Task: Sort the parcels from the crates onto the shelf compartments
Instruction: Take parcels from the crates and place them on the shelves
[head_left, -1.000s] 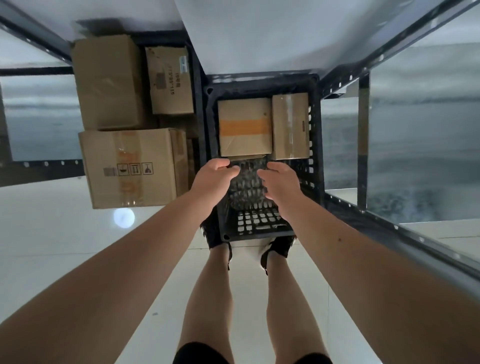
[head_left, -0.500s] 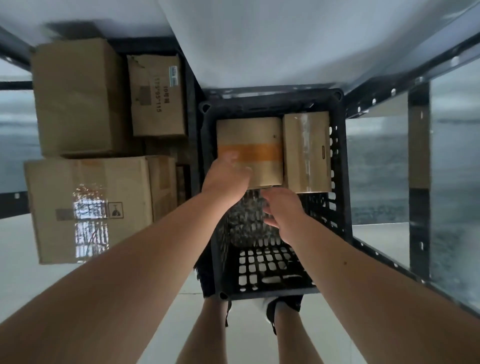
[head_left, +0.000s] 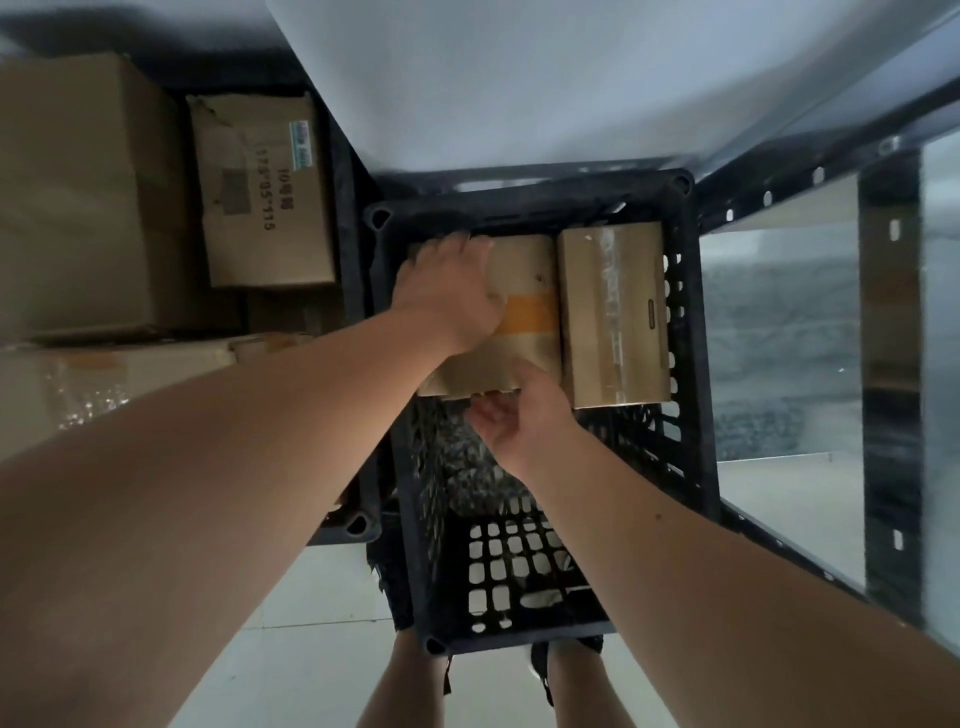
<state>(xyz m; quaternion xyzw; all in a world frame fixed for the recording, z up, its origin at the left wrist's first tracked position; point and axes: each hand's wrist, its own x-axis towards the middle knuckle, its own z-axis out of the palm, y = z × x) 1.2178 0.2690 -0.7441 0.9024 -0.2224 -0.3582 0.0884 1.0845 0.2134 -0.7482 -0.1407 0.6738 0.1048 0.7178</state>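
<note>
Presently the left hand is clasping the orange-taped parcel inside the crate, the right hand pinching its edge; tilting is risking snagging the neighbour parcel.

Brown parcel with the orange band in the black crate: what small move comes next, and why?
Probably lift the brown cardboard parcel with the orange band straight up from the black plastic crate: left hand grips its far end, right hand pinches its near edge, another taped parcel stands close beside.
</note>
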